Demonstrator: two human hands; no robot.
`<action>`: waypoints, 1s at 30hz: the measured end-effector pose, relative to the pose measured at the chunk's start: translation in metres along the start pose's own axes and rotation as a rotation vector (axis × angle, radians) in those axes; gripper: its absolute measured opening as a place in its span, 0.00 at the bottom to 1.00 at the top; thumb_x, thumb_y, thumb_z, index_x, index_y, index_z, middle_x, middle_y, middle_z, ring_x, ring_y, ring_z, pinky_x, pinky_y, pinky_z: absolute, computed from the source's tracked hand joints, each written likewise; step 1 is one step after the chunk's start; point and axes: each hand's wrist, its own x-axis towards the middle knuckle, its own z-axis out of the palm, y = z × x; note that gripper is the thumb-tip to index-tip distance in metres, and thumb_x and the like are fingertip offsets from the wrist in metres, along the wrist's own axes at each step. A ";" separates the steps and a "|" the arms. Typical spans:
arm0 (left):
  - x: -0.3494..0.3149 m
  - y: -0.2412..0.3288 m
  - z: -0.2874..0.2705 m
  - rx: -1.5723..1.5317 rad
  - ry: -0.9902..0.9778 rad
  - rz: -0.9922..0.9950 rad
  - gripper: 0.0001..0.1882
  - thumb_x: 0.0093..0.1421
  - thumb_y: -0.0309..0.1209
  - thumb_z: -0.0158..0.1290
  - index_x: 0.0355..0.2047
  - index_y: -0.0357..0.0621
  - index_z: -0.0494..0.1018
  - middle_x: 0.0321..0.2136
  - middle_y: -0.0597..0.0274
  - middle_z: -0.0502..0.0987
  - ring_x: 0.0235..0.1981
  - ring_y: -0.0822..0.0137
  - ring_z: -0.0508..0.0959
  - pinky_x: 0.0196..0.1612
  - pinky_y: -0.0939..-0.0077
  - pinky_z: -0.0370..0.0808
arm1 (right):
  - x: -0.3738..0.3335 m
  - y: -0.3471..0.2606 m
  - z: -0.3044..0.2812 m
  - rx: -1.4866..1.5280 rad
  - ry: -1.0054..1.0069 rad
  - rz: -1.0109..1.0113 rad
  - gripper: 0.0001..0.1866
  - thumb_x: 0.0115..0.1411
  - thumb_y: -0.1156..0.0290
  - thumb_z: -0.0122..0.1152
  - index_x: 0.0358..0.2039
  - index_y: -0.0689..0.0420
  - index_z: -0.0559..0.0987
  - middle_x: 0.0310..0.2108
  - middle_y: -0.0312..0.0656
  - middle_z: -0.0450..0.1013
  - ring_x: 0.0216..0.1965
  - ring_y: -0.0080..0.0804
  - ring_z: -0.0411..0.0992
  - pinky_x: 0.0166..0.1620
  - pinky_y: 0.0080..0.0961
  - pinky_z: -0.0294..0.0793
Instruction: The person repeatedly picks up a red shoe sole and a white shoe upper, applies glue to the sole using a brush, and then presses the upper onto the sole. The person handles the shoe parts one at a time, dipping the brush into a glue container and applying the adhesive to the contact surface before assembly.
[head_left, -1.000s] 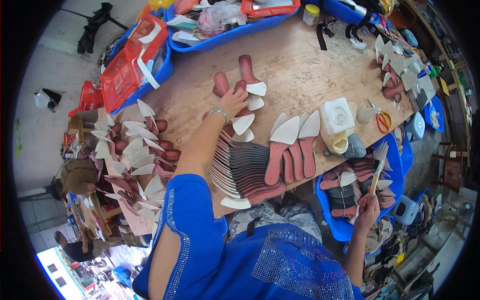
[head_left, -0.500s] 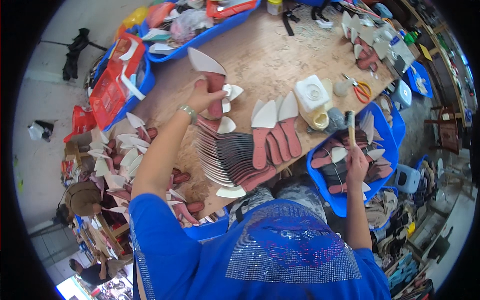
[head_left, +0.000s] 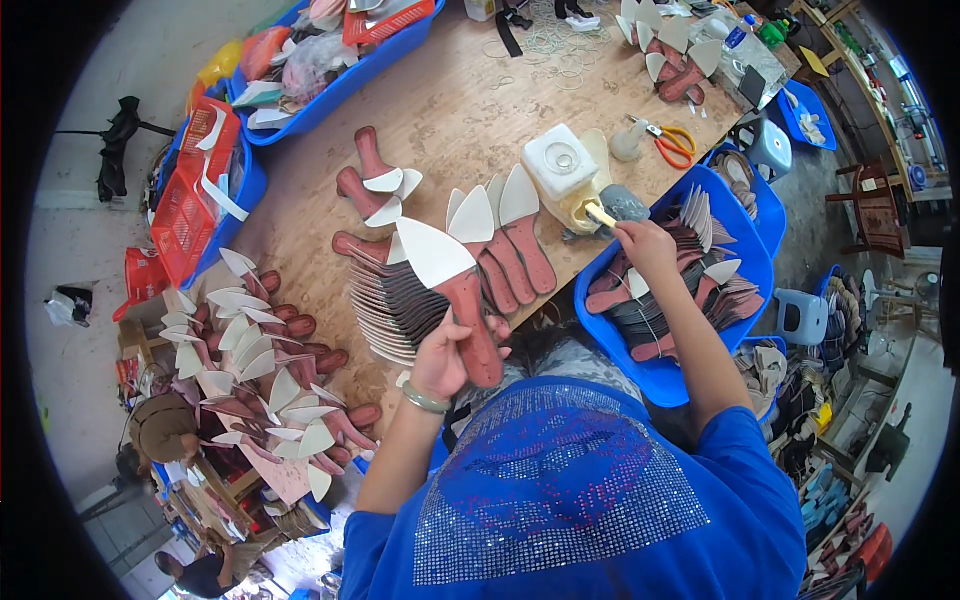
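Hands: we count two, the left hand (head_left: 447, 352) and the right hand (head_left: 645, 246).
Sole pieces held: we see one red-and-white sole piece (head_left: 452, 290) in the left hand.
Brushes: one brush (head_left: 601, 217) in the right hand.
Glue cans: one pale glue can (head_left: 566, 172) just beyond the right hand.
Scissors: one orange pair of scissors (head_left: 668, 141) beyond the right hand.
Loose pairs on the tabletop: two sole pieces (head_left: 372, 182) well beyond the left hand.
Stacked soles: too many for us to count.
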 end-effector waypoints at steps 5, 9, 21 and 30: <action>0.001 -0.013 0.021 0.241 0.037 -0.008 0.37 0.60 0.24 0.41 0.68 0.53 0.43 0.59 0.41 0.64 0.54 0.45 0.72 0.49 0.56 0.76 | 0.021 -0.002 0.018 -0.141 -0.088 -0.091 0.09 0.57 0.59 0.60 0.31 0.47 0.84 0.26 0.43 0.75 0.29 0.42 0.76 0.32 0.36 0.76; 0.002 -0.017 0.035 0.399 0.078 -0.026 0.34 0.61 0.25 0.42 0.67 0.49 0.44 0.57 0.43 0.67 0.52 0.49 0.75 0.46 0.61 0.78 | 0.025 0.000 0.020 -0.166 -0.077 -0.175 0.09 0.55 0.60 0.60 0.25 0.50 0.81 0.25 0.44 0.75 0.25 0.43 0.76 0.28 0.38 0.76; 0.027 -0.036 0.038 0.432 0.210 -0.017 0.26 0.60 0.29 0.45 0.60 0.45 0.56 0.40 0.54 0.76 0.34 0.66 0.78 0.35 0.70 0.79 | -0.034 0.012 -0.011 0.006 -0.012 -0.131 0.07 0.55 0.64 0.62 0.31 0.52 0.83 0.22 0.40 0.71 0.23 0.39 0.74 0.27 0.34 0.74; 0.019 -0.037 0.049 0.464 0.195 -0.095 0.23 0.61 0.28 0.44 0.57 0.45 0.59 0.39 0.56 0.76 0.32 0.67 0.78 0.35 0.70 0.79 | -0.040 -0.095 -0.065 0.348 0.067 -0.568 0.04 0.52 0.68 0.67 0.29 0.53 0.83 0.16 0.39 0.67 0.21 0.34 0.73 0.24 0.30 0.71</action>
